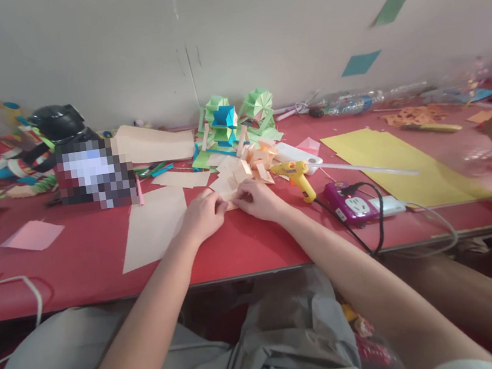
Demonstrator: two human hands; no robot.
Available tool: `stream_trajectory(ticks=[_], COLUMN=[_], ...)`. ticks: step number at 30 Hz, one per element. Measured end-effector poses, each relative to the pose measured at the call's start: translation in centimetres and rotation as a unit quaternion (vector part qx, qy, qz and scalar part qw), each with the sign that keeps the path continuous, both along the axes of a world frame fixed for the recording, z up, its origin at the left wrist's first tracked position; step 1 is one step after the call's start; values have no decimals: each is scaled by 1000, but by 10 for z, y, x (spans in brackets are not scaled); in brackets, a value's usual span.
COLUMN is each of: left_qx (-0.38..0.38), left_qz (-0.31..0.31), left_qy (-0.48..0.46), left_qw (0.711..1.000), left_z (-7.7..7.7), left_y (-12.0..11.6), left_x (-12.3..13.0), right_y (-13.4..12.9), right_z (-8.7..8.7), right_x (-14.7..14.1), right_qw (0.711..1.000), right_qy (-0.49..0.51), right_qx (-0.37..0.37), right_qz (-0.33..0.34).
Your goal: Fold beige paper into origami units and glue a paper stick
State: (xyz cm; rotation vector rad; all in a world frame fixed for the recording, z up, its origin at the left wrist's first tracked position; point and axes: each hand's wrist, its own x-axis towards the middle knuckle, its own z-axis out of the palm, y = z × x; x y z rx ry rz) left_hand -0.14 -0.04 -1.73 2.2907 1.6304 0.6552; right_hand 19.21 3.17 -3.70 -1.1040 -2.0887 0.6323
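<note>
From where I stand, a flat cream paper sheet (153, 225) lies just left of the left hand (206, 216), whose fingertips look pinched together on a small pale paper piece (230, 204) between both hands. The right hand (258, 200) seems to pinch it too: folding or pressing, I'd judge, needing even pressure. Folded peach paper pieces (261, 156) sit just beyond, a yellow plastic glue gun (296, 175) to its right.

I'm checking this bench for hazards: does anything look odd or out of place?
Two things: the yellow glue gun points toward the folded peach paper pieces, close to the right hand, and a white cable sags past the front edge of the red table, where it might snag.
</note>
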Motion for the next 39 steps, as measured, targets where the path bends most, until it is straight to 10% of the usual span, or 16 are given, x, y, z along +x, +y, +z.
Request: stream_trajectory(ticks=[39], left_qx=[-26], left_qz=[14], left_qy=[-33], left_qw=[999], left_z=[1], left_y=[5], left_x=[-1], right_y=[6], right_z=[-4], right_x=[0], right_qw=[996], right_qy=[15], right_qx=[-36], right_qz=[81])
